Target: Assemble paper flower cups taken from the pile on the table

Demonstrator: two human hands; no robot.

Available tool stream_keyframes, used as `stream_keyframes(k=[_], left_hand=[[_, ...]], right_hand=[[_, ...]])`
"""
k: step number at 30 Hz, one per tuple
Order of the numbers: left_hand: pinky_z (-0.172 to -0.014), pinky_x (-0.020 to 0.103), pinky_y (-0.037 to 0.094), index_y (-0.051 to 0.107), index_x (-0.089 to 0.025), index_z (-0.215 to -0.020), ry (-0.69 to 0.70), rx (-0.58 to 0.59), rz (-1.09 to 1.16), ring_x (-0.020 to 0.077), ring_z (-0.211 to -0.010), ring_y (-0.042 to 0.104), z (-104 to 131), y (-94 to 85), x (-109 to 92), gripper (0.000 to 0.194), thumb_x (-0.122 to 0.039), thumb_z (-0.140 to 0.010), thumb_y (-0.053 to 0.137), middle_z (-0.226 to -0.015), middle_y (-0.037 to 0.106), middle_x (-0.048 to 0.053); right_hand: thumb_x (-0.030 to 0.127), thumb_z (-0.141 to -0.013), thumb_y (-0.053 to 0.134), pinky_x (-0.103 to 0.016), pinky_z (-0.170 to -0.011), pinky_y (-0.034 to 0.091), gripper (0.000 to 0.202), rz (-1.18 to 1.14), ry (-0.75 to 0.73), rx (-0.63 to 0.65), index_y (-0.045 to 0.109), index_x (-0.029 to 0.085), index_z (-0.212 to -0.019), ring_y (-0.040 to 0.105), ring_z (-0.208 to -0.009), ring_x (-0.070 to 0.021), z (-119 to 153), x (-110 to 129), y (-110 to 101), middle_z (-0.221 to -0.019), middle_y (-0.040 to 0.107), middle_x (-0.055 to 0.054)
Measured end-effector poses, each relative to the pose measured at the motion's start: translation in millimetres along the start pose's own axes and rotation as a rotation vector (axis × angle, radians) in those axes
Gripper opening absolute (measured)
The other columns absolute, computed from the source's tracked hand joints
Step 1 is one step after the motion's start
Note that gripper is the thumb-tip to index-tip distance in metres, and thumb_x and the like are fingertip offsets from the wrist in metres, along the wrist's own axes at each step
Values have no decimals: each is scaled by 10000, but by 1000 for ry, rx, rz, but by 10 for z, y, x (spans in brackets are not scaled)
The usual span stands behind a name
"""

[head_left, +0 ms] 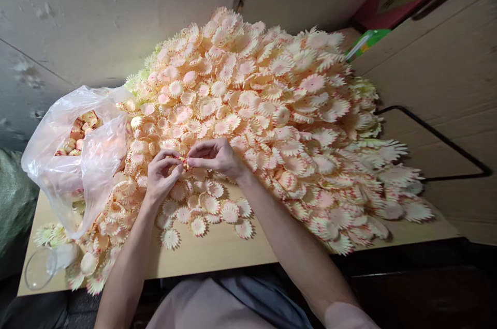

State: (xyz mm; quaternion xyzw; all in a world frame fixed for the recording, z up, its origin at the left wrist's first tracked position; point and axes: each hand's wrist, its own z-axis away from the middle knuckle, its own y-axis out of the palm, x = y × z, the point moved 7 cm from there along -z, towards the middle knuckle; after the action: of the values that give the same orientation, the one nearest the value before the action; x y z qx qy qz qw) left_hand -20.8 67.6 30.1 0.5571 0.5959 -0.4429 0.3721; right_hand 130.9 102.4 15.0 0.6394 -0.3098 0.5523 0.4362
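Tabletop [217, 251] lies bare by the near edge's middle; left hand [162, 174] and right hand [222, 160] pinch a small reddish piece [185, 164].

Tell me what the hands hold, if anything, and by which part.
The left hand and right hand pinch a small reddish piece between their fingertips, apparently at opposite sides; which part exactly cannot be told.

- Right of the right hand [223, 160] and beyond both: petal discs [285, 64], heaped on the bench [217, 256]
- Left of the left hand [160, 176]: plastic bag [99, 150], pieces [81, 131] in it
- Near-left, on the bench: cup [48, 263]
- Far right: cardboard [450, 70]
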Motion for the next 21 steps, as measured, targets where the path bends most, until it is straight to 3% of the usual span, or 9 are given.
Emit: stream_keyframes(k=[21], left_hand=[[-758,291,517,741,-181,-743,31,12,-23,159,-856,615,-5,3,-16,115,-282,-797,724,-909,629,66]], right_hand=[[322,-646,860,-266,-678,594,230,5,-23,3,763,168,-787,715,-684,-153,-29,-42,-22,-772,760,-40]])
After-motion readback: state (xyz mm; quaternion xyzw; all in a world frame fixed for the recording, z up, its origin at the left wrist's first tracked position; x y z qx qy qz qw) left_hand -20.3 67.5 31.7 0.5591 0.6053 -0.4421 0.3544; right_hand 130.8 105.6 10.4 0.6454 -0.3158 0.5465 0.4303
